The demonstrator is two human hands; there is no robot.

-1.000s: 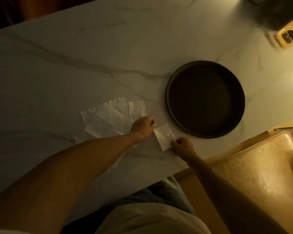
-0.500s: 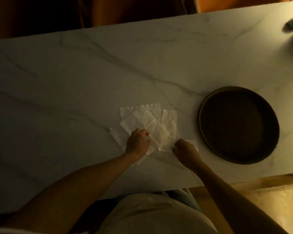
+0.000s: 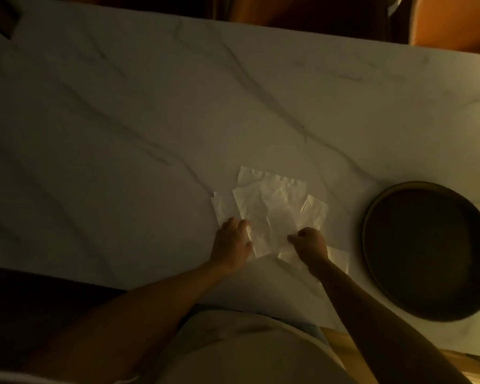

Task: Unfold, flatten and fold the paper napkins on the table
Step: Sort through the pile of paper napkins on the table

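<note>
Crumpled paper napkins (image 3: 272,206) are worked flat on a marble counter (image 3: 150,134).

The left hand (image 3: 232,243) is laid open on the overlapping sheets; the right hand (image 3: 311,245) is clenched, pinching a napkin edge. A dark round tray (image 3: 372,245) is seen nearby.

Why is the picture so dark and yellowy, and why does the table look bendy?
Head view: the light is dim and warm, so the marble table looks grey-green and the round tray almost black; the napkins are the brightest patch, between the left hand and right hand. Head view: the wide-angle lens curves the table's edges, and everything looks slightly soft.
</note>
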